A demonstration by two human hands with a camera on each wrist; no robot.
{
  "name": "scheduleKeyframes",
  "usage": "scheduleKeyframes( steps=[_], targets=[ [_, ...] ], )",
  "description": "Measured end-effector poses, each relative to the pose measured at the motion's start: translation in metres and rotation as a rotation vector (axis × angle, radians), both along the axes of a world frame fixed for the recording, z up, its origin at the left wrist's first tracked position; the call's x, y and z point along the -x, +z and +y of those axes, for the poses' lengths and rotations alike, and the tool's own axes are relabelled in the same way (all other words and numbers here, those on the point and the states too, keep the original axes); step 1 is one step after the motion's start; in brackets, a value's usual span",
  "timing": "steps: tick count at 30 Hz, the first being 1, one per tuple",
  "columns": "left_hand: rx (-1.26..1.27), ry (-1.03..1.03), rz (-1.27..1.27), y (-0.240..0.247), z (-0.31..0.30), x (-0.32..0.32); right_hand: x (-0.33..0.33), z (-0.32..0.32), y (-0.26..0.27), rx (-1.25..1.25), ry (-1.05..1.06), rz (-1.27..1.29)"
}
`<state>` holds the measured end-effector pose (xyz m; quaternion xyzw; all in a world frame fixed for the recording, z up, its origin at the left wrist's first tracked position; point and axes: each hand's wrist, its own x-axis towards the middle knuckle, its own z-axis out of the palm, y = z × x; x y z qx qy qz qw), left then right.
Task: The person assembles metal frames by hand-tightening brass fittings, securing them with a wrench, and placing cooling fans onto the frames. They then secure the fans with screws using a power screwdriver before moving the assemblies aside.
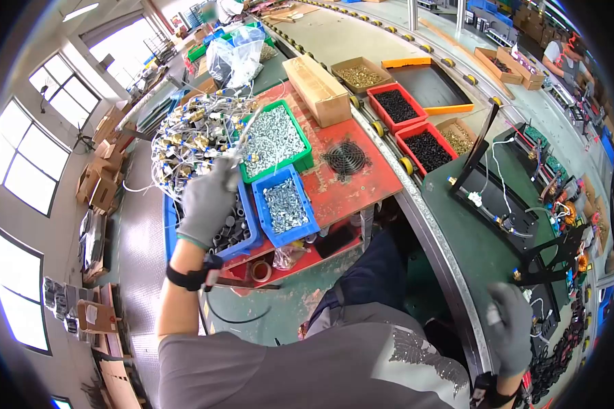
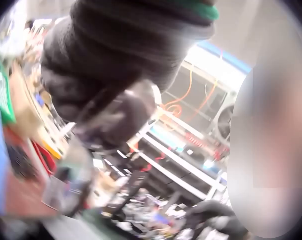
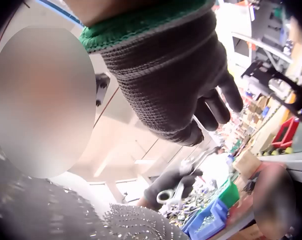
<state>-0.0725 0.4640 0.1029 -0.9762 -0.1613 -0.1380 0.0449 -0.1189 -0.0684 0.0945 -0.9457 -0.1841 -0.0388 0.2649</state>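
My left hand (image 1: 210, 203), in a grey knit glove, is raised over the blue bin of dark round caps (image 1: 233, 228). It grips a silver wrench (image 3: 178, 193), whose ring end sticks out below the fist in the right wrist view. Close beyond that fist lie a heap of white-wired fittings (image 1: 198, 136) and a green bin of silver screws (image 1: 273, 140). Over at the right, my gloved right hand (image 1: 510, 330) hangs beside a black bracket frame (image 1: 552, 255) on the green bench; its fingers are loosely bent, with nothing seen in them in the right wrist view (image 3: 211, 107).
A smaller blue bin (image 1: 284, 208) of screws stands on the red table (image 1: 368, 184) near a black fan grille (image 1: 346, 158). Behind are a long carton (image 1: 316, 88) and red bins (image 1: 426, 146). A metal rail (image 1: 450, 259) borders the green bench (image 1: 450, 198).
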Motion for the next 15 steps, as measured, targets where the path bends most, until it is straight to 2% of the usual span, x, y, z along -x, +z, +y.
scheduleKeyframes(
  steps=[1,4,5,6,7,9,11,12,13,15],
  targets=[
    [-0.066,-0.008,0.002,-0.002,0.022,0.007,0.007,-0.014,-0.007,-0.077,-0.044,0.001],
    [-0.075,0.036,-0.007,-0.039,0.071,0.030,0.028,-0.057,-0.020,-0.010,-0.109,-0.003],
    [-0.105,0.086,0.067,-0.051,0.079,0.035,0.036,-0.070,-0.026,-0.030,-0.234,0.099],
    [-0.046,0.115,0.142,-0.057,0.082,0.041,0.042,-0.080,-0.032,-0.053,-0.360,0.202],
    [-0.004,0.143,0.181,-0.065,0.084,0.043,0.047,-0.087,-0.039,-0.067,-0.378,0.194],
    [-0.038,0.168,0.328,-0.066,0.084,0.043,0.054,-0.094,-0.055,-0.017,-0.634,0.055],
    [-0.076,0.286,0.432,-0.031,0.048,0.019,0.049,-0.091,-0.076,-0.035,-0.742,-0.040],
    [-0.069,0.175,0.271,-0.007,0.010,0.005,0.041,-0.084,-0.080,-0.115,-0.750,-0.116],
    [0.020,-0.096,0.118,0.011,-0.016,-0.011,0.034,-0.077,-0.084,-0.193,-0.758,-0.189],
    [0.313,-0.405,0.025,0.041,-0.075,-0.047,0.017,-0.067,-0.085,-0.315,-0.703,-0.109]
  ],
)
